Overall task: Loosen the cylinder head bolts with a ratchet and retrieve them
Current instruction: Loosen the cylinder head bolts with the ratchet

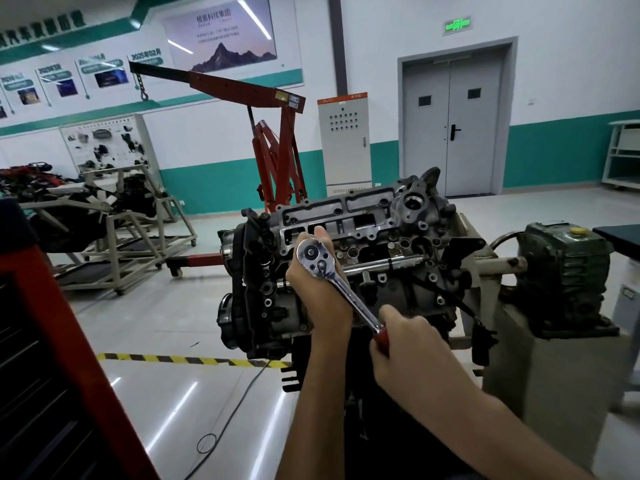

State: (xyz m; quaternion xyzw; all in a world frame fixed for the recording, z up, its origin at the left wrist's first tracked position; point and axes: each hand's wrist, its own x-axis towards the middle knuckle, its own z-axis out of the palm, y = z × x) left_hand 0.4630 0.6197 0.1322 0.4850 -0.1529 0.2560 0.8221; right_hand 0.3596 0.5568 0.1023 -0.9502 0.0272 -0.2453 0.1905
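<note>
One chrome ratchet [346, 292], left grip [311, 292] curled round its disc head, right grip [412, 351] clasping red handle [381, 339]

Cylinder head [363, 216]: grey cast metal, oil-stained, top face open and tilted toward the viewer, long axis running left to right.

Bolts [337, 212]: dark heads, several seated in holes along the cylinder head's far edge. Whether any are loosened cannot be told.

Ratchet [346, 292]: chrome, round drive head over the cylinder head's near-left corner. Its shaft slants down and right off the near edge to a red grip.
</note>
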